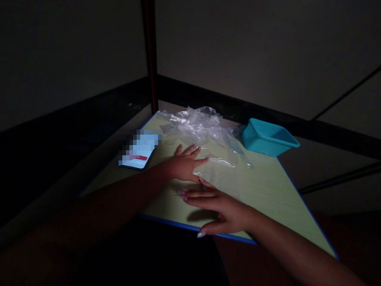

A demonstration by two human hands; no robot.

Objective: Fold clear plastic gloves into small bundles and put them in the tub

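Observation:
My left hand [187, 165] lies on a sheet of clear plastic near the middle of the table, its fingers spread. Just in front of it and a little to the right is my right hand [220, 206], with fingers stretched out to the left and thumb apart. Its fingertips reach close to the left hand's thumb; whether they touch the plastic I cannot tell. The clear plastic bag [205, 123] is crumpled in a heap at the back and runs flatter toward both hands. Neither hand grips anything.
A lit phone [139, 153] lies at the table's left side, partly pixelated. At the back right edge stands a turquoise plastic basket [264, 139]. The pale table [258, 198] has a blue rim, and dim walls meet in a corner behind it.

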